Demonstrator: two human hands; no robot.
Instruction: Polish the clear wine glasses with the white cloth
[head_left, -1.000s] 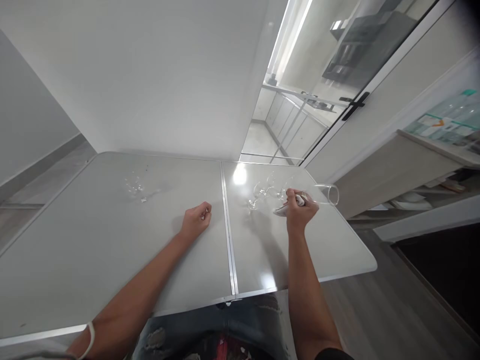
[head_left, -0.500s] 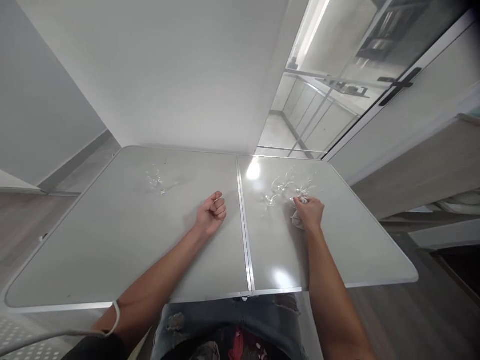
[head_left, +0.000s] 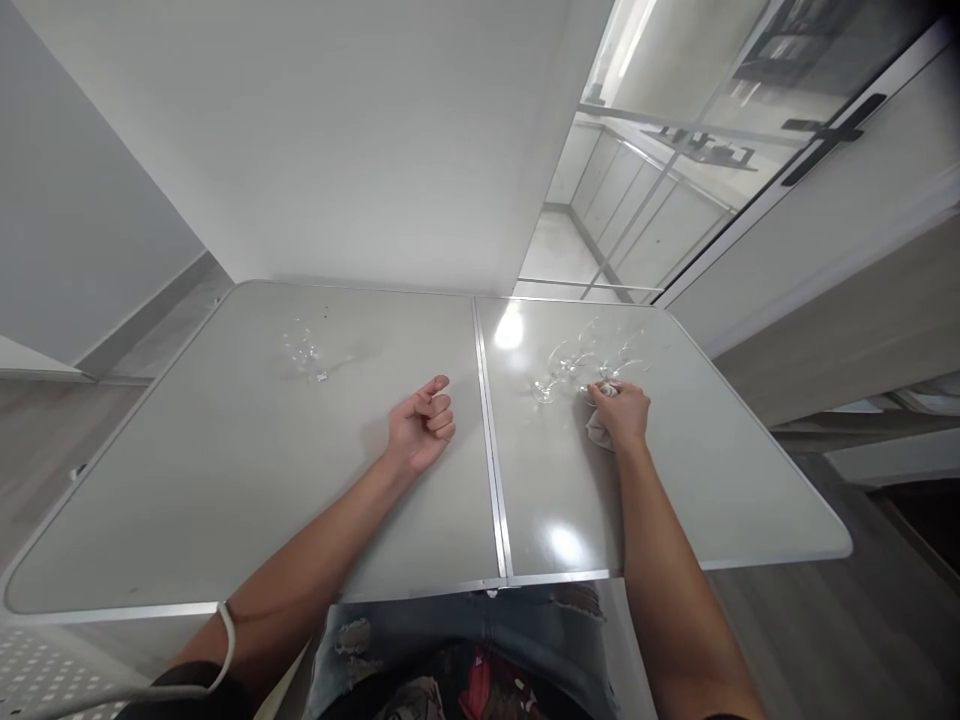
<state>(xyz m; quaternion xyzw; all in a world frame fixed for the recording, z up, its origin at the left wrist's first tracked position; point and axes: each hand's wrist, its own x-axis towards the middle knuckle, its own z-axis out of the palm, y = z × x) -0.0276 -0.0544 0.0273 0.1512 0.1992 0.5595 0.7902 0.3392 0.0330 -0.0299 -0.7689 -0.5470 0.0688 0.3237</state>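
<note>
My right hand [head_left: 624,412] is closed around a bunched pale cloth [head_left: 599,430], part of which hangs out below the fingers. It rests on the right half of the table, touching or very near the clear, glass-like objects [head_left: 570,365] there. Their thin curved edges and a round base [head_left: 543,392] show, but their full shape is hard to make out. Over the left half, my left hand [head_left: 421,425] lies with curled fingers, the index finger a little looser, and nothing visible in it. Further left is another clear, sparkling object [head_left: 304,352] with a small whitish square [head_left: 322,376] beside it.
The pale table [head_left: 247,500] has a metal edge and a metal seam [head_left: 489,450] down its middle. A white wall panel [head_left: 360,150] stands behind it. To the right is a glass door with a dark handle [head_left: 832,135]. A white cable [head_left: 225,640] crosses my left forearm.
The view has shifted slightly. My right hand stays on the cloth by the clear objects with little movement. The left index finger has loosened slightly from the curl.
</note>
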